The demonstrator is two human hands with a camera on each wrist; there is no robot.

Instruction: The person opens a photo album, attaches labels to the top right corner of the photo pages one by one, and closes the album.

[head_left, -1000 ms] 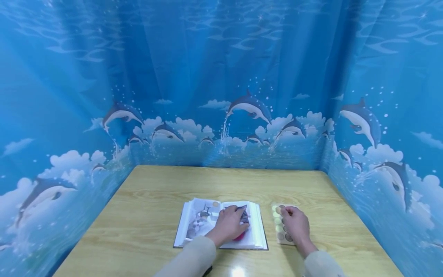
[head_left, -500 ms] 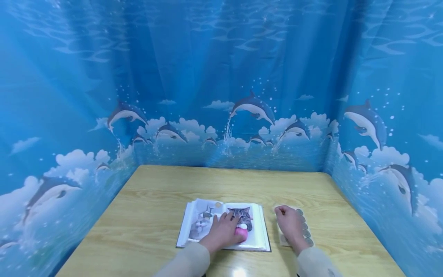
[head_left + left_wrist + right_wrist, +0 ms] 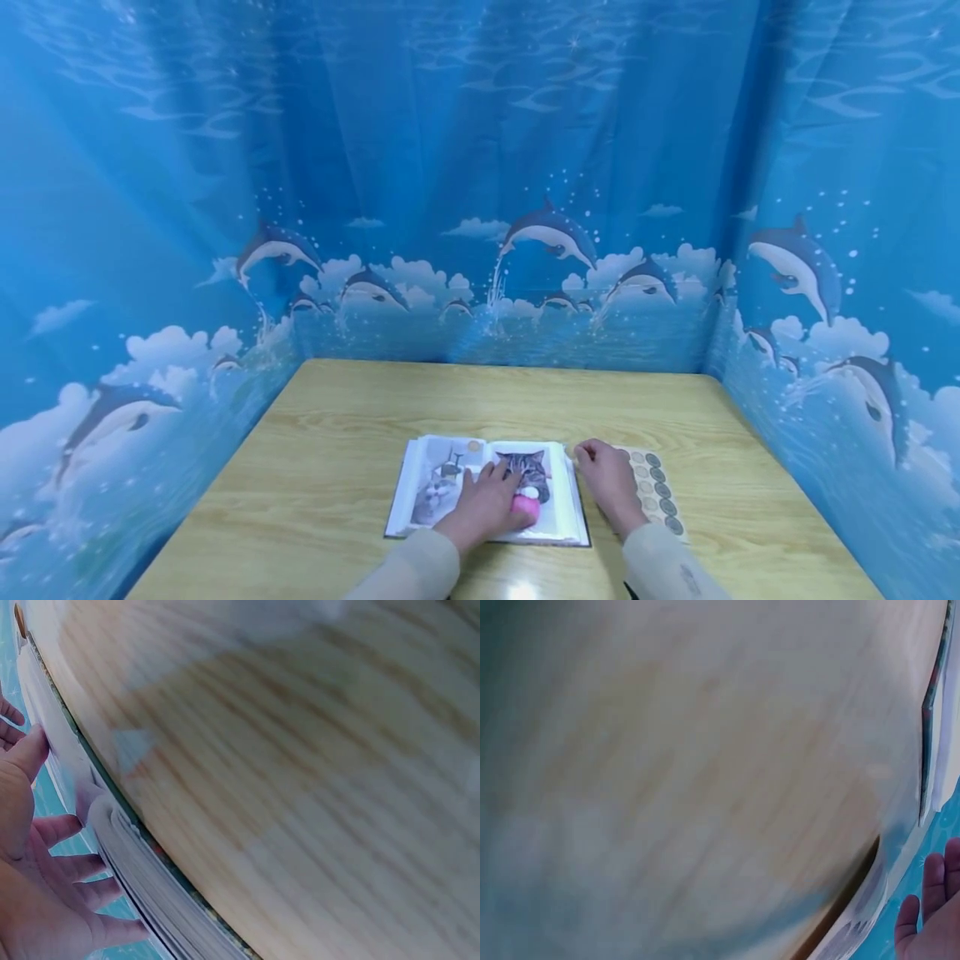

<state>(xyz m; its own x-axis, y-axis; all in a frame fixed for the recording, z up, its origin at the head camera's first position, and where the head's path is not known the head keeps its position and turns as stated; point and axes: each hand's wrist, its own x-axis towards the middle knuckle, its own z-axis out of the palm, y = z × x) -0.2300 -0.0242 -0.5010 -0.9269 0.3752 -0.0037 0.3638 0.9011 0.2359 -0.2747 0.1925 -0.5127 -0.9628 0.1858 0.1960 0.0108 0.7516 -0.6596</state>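
Note:
A photo album (image 3: 558, 525) lies spread open on the table, with a grey cat picture (image 3: 431, 500) on its left page and a tabby cat picture (image 3: 534, 477) on the right. One round gold sticker (image 3: 474, 446) sits at the left page's upper corner. My left hand (image 3: 483, 504) rests across the middle of the album, fingers spread. Just past the album's right edge, my right hand (image 3: 609, 482) pinches a round sticker between thumb and forefinger, mostly hidden by the fingers. Beneath and beside that hand lies a sheet (image 3: 651, 497) of gold and dark grey round stickers.
The wooden table (image 3: 360, 408) extends around the album and sheet. Blue curtains (image 3: 420, 150) printed with dolphins hang along its back and both sides. In the left wrist view the album's stacked pages (image 3: 142, 877) show edge-on.
My right hand has moved left from the sticker sheet toward the album, uncovering more of the sheet. My left hand has shifted slightly left, showing more of the tabby picture.

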